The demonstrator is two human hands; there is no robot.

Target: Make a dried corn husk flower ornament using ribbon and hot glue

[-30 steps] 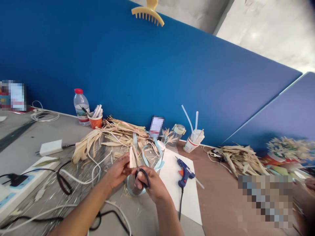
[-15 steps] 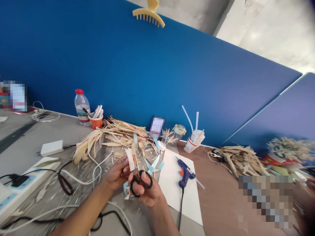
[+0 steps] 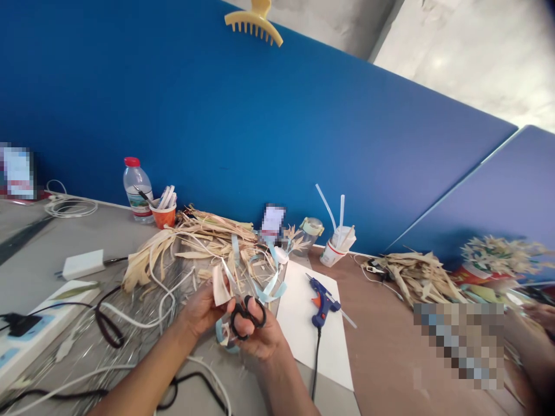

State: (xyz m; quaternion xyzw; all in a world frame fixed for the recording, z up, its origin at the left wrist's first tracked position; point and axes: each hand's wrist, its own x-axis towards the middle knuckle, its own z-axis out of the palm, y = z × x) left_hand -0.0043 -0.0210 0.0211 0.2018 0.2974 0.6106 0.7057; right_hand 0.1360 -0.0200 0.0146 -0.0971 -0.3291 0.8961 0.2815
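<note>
Several curled right fingers (image 3: 244,327) around scissors (image 3: 245,312)

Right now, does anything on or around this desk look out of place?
Yes: a yellow clip, apparently for hair, sits at the top edge of the blue partition, far above the scissors. White cords also straggle across the dry husks near the left hand.

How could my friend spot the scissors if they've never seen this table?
Find the big blue divider, then look below it for the white sheet under the blue glue gun. Just left of that sheet in the picture, the person's right hand holds the scissors. Their black looped handles set them apart from the pale strip in the left hand beside them.
</note>
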